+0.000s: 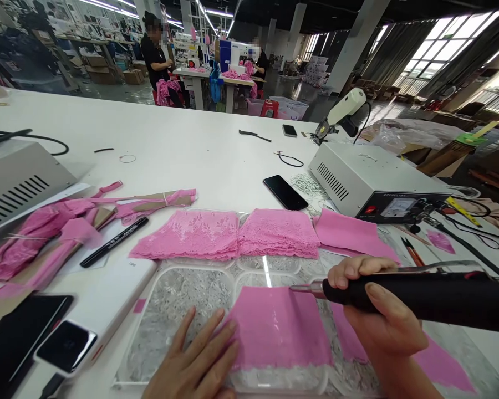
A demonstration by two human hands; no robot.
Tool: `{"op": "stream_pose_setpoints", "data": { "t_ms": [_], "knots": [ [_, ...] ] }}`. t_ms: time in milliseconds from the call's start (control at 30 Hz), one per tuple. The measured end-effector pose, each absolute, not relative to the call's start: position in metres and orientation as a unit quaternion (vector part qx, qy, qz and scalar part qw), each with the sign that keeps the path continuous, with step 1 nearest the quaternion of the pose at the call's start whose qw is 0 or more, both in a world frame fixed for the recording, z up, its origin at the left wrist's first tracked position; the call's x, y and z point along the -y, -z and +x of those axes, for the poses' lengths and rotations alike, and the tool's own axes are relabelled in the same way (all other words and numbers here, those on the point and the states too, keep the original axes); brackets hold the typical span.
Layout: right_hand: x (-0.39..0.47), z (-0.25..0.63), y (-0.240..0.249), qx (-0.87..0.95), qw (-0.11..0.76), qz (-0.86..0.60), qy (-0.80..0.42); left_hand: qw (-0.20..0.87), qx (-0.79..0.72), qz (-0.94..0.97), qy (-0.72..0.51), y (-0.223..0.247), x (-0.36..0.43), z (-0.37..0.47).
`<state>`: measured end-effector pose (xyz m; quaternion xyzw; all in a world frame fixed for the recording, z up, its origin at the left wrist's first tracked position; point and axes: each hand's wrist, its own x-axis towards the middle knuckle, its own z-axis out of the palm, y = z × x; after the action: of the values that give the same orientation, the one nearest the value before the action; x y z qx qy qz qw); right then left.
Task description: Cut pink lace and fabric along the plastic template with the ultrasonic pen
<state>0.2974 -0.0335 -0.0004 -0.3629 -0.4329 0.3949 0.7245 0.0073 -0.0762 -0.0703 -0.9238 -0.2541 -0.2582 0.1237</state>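
My right hand (378, 310) is wrapped round a thick black handheld tool (432, 296), whose thin metal tip reaches the upper part of a plain pink fabric piece (280, 327). That piece lies flat on a clear plastic template over a grey marbled surface (183, 299). My left hand (203, 354) rests flat with fingers spread, its fingertips at the left edge of the pink piece. Behind it sit two stacks of pink lace pieces (191, 235) and a plain pink stack (349, 230). More pink fabric lies partly under my right forearm.
A grey control box (382, 172) with a dial stands at the back right, another box (20, 177) at the left. Phones (285, 192), a black marker (114, 241), a white power bank (120, 299) and bundled pink fabric (37, 238) lie around. Two people are at sewing tables beyond.
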Motion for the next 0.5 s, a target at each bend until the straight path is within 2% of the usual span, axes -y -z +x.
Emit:
{"op": "stream_pose_setpoints", "data": {
  "t_ms": [333,500],
  "knots": [
    [0.028,0.274,-0.002,0.455,0.708,-0.341,-0.419,0.130,0.260,-0.911,0.294,0.078,0.084,0.000],
    [0.026,0.272,0.001,0.460,0.697,-0.360,-0.417,0.120,0.268,-0.924,0.247,0.067,0.086,-0.002]
  ]
}}
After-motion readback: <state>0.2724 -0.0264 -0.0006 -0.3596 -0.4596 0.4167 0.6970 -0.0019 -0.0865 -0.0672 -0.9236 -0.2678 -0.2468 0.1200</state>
